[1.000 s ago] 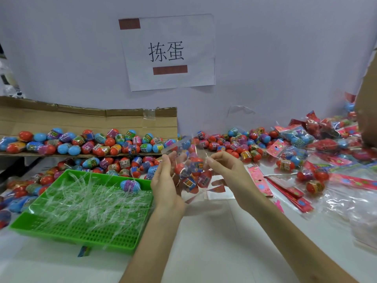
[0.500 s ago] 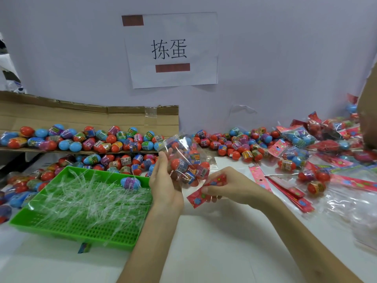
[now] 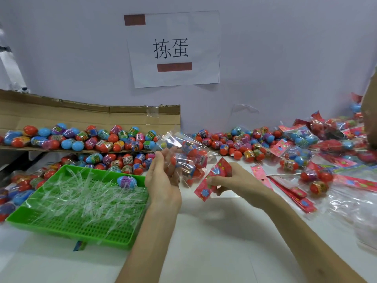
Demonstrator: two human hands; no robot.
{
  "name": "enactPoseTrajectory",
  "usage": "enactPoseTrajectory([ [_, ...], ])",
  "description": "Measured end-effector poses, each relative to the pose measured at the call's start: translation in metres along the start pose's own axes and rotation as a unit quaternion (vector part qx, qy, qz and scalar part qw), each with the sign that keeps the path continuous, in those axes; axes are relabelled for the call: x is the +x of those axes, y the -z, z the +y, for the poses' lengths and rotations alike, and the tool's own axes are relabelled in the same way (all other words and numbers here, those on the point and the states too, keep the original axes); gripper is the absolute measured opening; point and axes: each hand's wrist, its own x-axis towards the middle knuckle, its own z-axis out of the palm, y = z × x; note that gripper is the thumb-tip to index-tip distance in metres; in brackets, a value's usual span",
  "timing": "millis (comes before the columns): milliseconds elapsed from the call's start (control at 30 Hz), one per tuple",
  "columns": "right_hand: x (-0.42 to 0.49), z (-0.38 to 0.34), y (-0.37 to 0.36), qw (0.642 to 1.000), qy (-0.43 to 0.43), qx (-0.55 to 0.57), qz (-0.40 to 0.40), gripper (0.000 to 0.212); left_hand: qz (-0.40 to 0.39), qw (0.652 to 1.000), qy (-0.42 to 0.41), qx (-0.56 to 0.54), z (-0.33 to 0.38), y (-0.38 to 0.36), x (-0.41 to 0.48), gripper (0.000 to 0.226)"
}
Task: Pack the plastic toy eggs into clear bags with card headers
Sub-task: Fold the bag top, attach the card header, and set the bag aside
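1. Dropping away from the bag's mouth over the last second, the right hand (image 3: 230,181) is now pinching the red card header (image 3: 212,177) between thumb and curled fingers, low and just right of the bag.
2. The left hand (image 3: 163,176) is gripping the clear bag (image 3: 189,160) from behind, fingers wrapping its side, and is holding it above the counter (image 3: 204,242) with the open end tilting up to the left.
3. Several toy eggs (image 3: 201,160) are already sitting inside the bag; how many I cannot tell through the glare.
4. The film is looking thin, slippery and crinkly, so the load will probably be sagging and rolling. Holding it around the eggs, as now, seems safer than holding it by the loose mouth.
5. The header is looking light and creasable, best taken at its fold.
6. The green tray (image 3: 30,219) is holding clear plastic strips (image 3: 81,197) and one blue egg (image 3: 126,181).
7. The cardboard shelf (image 3: 81,113) is carrying a row of loose eggs (image 3: 102,137); finished bags (image 3: 302,137) and spare headers (image 3: 293,193) are lying to the right.
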Motion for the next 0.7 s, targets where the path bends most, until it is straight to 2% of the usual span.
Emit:
enactPoseTrajectory([
  [100,0.001,0.006,-0.017,0.998,0.014,0.058,-0.02,0.034,0.009,1.0,-0.009,-0.005,0.001,0.0,0.0,0.023],
  [167,0.002,0.009,-0.03,0.998,0.005,0.033,-0.047,0.042,0.006,1.0,-0.014,-0.006,0.001,0.0,-0.001,0.023],
  [300,0.003,0.014,-0.042,0.999,0.001,-0.027,-0.031,0.021,0.002,1.0,-0.004,0.002,0.001,0.0,-0.002,0.025],
  [467,-0.001,0.011,-0.035,0.997,-0.014,-0.03,-0.073,0.024,0.016,0.999,0.031,-0.02,0.001,-0.002,-0.002,0.039],
  [600,-0.003,0.01,-0.026,0.991,0.003,-0.095,-0.089,0.021,0.009,1.0,0.019,-0.013,0.003,0.0,0.0,0.032],
  [700,-0.006,0.004,-0.004,0.988,0.041,-0.106,-0.107,0.032,0.012,1.0,0.0,-0.003,0.003,0.0,0.001,0.025],
])
